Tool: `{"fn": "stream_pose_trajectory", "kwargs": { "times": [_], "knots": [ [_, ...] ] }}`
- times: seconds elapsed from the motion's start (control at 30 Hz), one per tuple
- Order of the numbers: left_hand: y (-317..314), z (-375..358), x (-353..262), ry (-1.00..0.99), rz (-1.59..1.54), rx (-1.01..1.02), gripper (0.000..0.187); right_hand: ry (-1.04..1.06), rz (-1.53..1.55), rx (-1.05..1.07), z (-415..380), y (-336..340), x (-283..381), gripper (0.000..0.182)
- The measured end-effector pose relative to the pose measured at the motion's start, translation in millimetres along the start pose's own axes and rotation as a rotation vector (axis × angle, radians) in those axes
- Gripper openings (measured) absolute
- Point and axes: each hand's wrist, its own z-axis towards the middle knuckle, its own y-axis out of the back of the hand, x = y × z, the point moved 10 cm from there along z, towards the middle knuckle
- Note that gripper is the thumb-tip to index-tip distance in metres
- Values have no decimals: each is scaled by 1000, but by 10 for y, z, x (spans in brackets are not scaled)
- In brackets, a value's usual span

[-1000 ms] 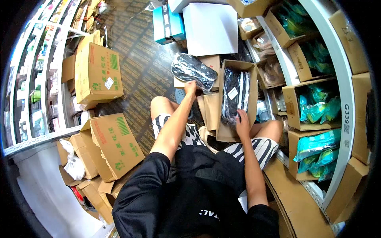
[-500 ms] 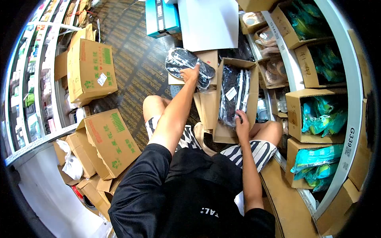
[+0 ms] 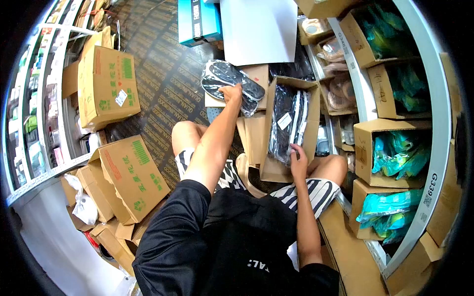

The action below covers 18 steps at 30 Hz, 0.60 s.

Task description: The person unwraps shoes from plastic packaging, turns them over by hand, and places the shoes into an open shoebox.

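Head view: the left hand (image 3: 233, 94) is closed around bagged slippers (image 3: 218, 74) over some cardboard (image 3: 260, 75); rightward, an open box (image 3: 276, 171) holds black packages (image 3: 282, 138), touched by the half-curled right hand (image 3: 298, 163); whether it grips, I cannot tell.

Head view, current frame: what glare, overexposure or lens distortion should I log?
Head view: strong wide-angle distortion, with black corners and the right-hand shelf upright bowed; head view: bright glints on the plastic-wrapped package at the left hand; head view: left-side shelving partly washed out, its small items hard to make out.
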Motion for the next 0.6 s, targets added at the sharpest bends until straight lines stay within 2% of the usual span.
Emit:
{"fn": "stream_pose_trajectory", "kwargs": {
  "times": [0.03, 0.07, 0.13, 0.17, 0.2, 0.27, 0.3, 0.33, 0.4, 0.47, 0.5, 0.53, 0.6],
  "knots": [
    [7, 71, 48, -42, -25, -77, 77, -15, 36, -16, -5, 12, 45, 22],
    [-29, 168, 151, -40, -30, -79, 77, -11, 35, -13, -3, 13, 105, 22],
    [48, 185, 129, -231, -147, -83, 63, 20, -52, -134, -7, 177, 401, 21],
    [145, 158, 147, -287, -195, -153, 47, 55, -96, -218, -1, 237, 590, 19],
    [142, 230, 207, -282, -197, -151, 47, 56, -102, -216, 56, 221, 794, 19],
    [232, 404, 517, -256, -376, -212, 40, 274, -136, -268, 163, 195, 1456, 17],
    [368, 337, 595, -187, -321, -291, 38, 319, -107, -225, 268, 82, 1674, 16],
    [170, 686, 900, -99, -406, -251, 39, 366, -77, -182, 395, -56, 1869, 15],
    [299, 640, 914, -111, -280, -265, 46, 464, 11, -19, 648, -437, 2177, 15],
    [300, 509, 955, -27, -329, -245, 55, 384, 2, 218, 922, -943, 2264, 22],
    [195, 549, 1007, -18, -408, -216, 58, 388, -4, 230, 1103, -1111, 2234, 22],
    [-140, 837, 1145, -25, -424, -35, 59, 475, -107, 247, 1250, -1342, 2193, 27],
    [-537, 993, 1283, 16, -433, 141, 60, 566, -212, 276, 1475, -1717, 2044, 32]
  ]
}}
